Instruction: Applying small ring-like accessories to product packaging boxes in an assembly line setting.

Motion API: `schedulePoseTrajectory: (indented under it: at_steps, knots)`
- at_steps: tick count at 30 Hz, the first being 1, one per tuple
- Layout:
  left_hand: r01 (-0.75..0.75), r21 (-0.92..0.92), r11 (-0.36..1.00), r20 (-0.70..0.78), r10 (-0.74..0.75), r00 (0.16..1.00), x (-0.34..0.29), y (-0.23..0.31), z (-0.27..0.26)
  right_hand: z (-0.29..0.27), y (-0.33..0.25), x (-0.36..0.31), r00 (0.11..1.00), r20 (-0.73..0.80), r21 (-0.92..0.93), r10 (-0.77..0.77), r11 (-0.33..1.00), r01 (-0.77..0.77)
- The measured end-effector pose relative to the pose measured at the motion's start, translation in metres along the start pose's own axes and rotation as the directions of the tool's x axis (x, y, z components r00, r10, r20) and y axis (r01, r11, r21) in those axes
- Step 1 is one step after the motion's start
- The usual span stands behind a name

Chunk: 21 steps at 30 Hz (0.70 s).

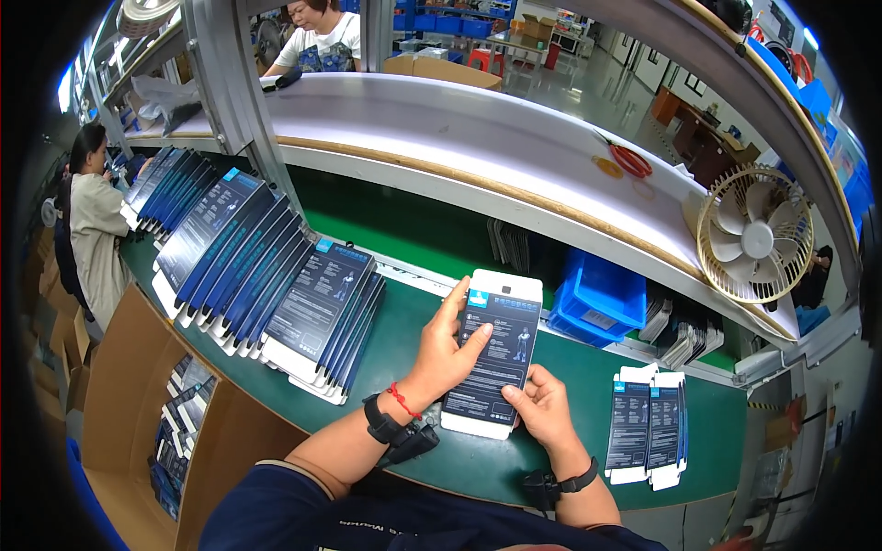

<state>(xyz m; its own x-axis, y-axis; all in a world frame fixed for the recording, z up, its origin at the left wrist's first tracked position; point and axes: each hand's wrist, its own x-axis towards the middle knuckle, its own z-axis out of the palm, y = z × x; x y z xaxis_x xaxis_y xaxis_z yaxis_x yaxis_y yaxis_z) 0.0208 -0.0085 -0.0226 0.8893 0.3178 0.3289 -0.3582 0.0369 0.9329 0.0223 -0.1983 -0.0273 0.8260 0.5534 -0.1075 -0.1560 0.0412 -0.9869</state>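
Observation:
A dark blue and black carton [496, 354] with white end flaps is held over the green bench, its printed face up. My left hand [448, 354] grips its left edge, thumb across the front and fingers along the side. At its lower right edge, my right hand [544, 404] pinches it with the thumb on the face and fingers behind. Left of my hands, a fanned row of similar flat cartons [317, 308] leans along the bench. Two short stacks of flat cartons [648, 422] lie to the right.
A large cardboard box [138, 367] with finished-looking small boxes [184, 422] stands at lower left. Beyond the bench are a white shelf [413, 110], a blue bin [599, 294], a fan [755, 237] and red-handled scissors [629, 159]. Two co-workers are at far left and across the shelf.

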Motion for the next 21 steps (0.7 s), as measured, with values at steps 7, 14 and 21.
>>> schedulePoseTrajectory:
  at_steps: [7,14,21]
  knots:
    - [-0.146,0.112,0.983,0.064,0.14,0.988,0.004,-0.012,-0.004,-0.004,0.006,0.002,0.995,0.007,0.065,-0.102,0.993,0.102]
    - [-0.095,0.208,0.973,0.28,0.034,0.959,-0.001,-0.005,-0.007,-0.009,0.003,0.005,0.97,-0.147,0.088,-0.192,0.975,0.206]
    - [-0.15,0.395,0.906,0.366,-0.005,0.93,-0.002,0.018,-0.01,-0.005,-0.003,0.006,0.962,-0.204,0.147,-0.181,0.966,0.213]
